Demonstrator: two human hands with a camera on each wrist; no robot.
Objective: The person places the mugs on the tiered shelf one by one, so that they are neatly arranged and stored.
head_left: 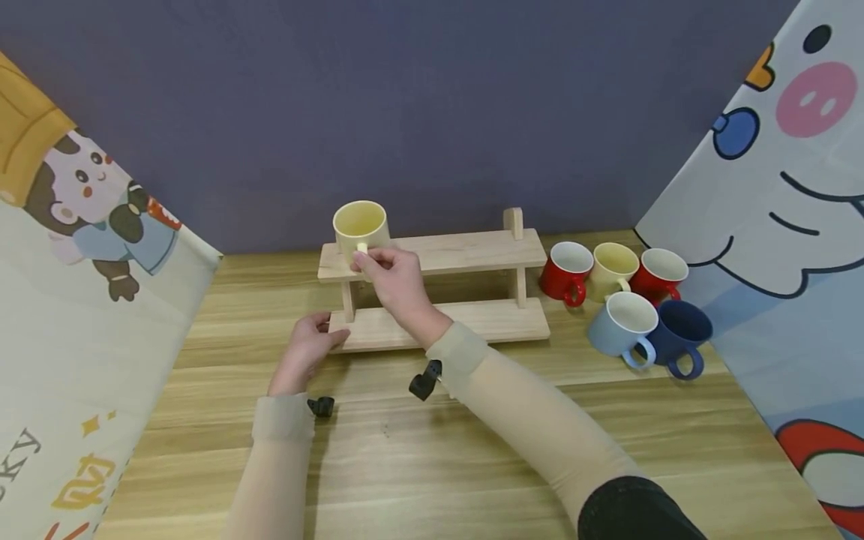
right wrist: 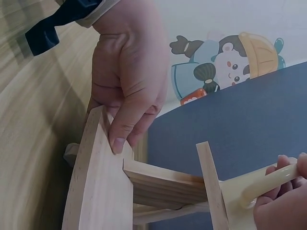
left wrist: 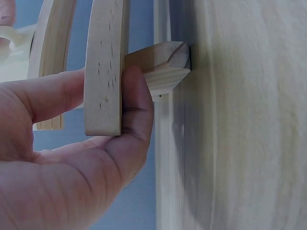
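A two-tier wooden shelf stands against the back wall. At the left end of its upper board is a pale yellow mug, upright, its handle toward the front. My right hand pinches that handle between thumb and fingers, as the right wrist view also shows around the mug's handle. My left hand grips the left end of the lower board, thumb on top and fingers curled beneath it.
Right of the shelf, several mugs sit grouped on the wooden table: a red mug, a yellow mug, another red mug, a light blue mug and a dark blue mug. Printed panels flank both sides.
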